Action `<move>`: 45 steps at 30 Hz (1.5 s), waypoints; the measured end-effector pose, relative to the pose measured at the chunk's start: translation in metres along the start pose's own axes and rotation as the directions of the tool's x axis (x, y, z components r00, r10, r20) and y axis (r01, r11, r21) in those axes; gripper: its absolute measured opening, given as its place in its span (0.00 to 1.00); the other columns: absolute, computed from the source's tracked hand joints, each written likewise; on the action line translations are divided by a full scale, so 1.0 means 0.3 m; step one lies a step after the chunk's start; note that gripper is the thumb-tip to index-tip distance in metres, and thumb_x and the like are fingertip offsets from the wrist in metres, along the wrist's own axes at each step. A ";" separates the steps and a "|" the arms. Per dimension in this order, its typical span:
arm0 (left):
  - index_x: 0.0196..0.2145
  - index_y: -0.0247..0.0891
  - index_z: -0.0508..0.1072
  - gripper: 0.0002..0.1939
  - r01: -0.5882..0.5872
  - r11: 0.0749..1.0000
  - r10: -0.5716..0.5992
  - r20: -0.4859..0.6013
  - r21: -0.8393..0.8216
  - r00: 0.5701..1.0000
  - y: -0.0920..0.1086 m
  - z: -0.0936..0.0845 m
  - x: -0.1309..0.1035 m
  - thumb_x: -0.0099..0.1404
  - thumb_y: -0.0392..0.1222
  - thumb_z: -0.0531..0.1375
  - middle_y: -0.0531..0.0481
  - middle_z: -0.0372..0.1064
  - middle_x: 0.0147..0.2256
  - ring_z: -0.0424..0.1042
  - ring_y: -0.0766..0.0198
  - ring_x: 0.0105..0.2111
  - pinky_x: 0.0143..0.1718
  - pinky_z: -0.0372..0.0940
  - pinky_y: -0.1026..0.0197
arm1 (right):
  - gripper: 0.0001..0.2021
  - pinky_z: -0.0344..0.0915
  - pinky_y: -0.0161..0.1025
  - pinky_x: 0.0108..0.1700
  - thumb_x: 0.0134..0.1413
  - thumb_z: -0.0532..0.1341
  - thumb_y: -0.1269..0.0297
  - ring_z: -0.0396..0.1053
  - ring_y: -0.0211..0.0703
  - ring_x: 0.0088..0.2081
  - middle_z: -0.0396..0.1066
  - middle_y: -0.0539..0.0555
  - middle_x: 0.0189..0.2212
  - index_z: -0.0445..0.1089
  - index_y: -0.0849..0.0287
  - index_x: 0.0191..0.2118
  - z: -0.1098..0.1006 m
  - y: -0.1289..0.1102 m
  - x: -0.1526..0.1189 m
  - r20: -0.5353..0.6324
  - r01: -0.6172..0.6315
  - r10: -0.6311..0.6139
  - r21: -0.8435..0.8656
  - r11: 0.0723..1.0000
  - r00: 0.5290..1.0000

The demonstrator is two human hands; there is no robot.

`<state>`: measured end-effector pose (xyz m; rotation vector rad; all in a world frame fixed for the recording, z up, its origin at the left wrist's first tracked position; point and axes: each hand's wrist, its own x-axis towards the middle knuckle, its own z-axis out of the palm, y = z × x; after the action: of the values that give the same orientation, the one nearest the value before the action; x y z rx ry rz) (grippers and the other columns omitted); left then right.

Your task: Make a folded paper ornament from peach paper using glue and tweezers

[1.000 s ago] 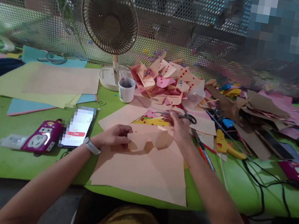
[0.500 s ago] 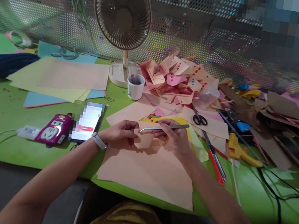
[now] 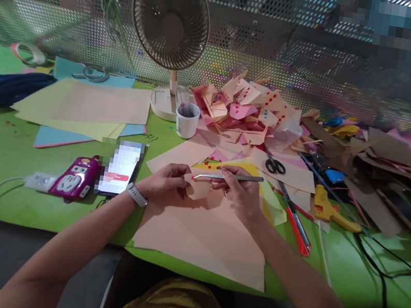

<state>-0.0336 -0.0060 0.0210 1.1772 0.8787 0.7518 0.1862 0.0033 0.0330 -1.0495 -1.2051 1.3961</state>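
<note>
My left hand (image 3: 168,180) pinches the left edge of a small peach paper piece (image 3: 199,190), held just above larger peach sheets (image 3: 201,240). My right hand (image 3: 240,192) is closed around metal tweezers (image 3: 239,177). Their bent tip points left and meets a tiny red piece at the upper left of the small paper; whether the tip grips it I cannot tell. Behind my hands, several small red pieces (image 3: 209,164) lie on and near a yellow sheet (image 3: 248,168).
Behind my hands stand a white cup (image 3: 187,120), a fan (image 3: 171,27) and a heap of folded papers (image 3: 246,109). Black-handled scissors (image 3: 275,165), a red utility knife (image 3: 298,230) and a yellow glue gun (image 3: 332,209) lie right. A phone (image 3: 120,168) and purple power strip (image 3: 74,178) lie left.
The tweezers have turned slightly flatter, and their tip has shifted a little up with the small paper. Both hands keep their hold.
</note>
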 end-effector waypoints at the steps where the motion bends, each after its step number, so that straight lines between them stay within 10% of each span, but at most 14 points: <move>1: 0.31 0.34 0.67 0.10 0.000 1.000 0.000 -0.003 -0.003 1.000 -0.002 -0.001 0.001 0.56 0.41 0.64 0.51 0.72 0.23 0.73 0.64 0.22 0.26 0.67 0.64 | 0.15 0.58 0.31 0.20 0.51 0.65 0.53 0.76 0.41 0.23 0.77 0.52 0.23 0.71 0.59 0.38 0.001 -0.002 -0.001 0.001 0.002 -0.002 -0.013 1.000 1.000; 45: 0.27 0.34 0.66 0.15 -0.055 0.998 0.055 -0.040 -0.002 0.998 -0.002 -0.001 -0.005 0.59 0.48 0.64 0.55 0.65 0.23 0.72 0.65 0.22 0.24 0.69 0.63 | 0.16 0.67 0.34 0.24 0.50 0.66 0.51 0.75 0.41 0.23 0.77 0.51 0.23 0.70 0.58 0.37 0.004 -0.008 -0.018 -0.029 0.016 -0.015 0.027 1.000 0.999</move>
<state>-0.0347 -0.0074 0.0206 1.1915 0.8805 0.8234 0.1863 -0.0022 0.0357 -1.0361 -1.1681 1.3774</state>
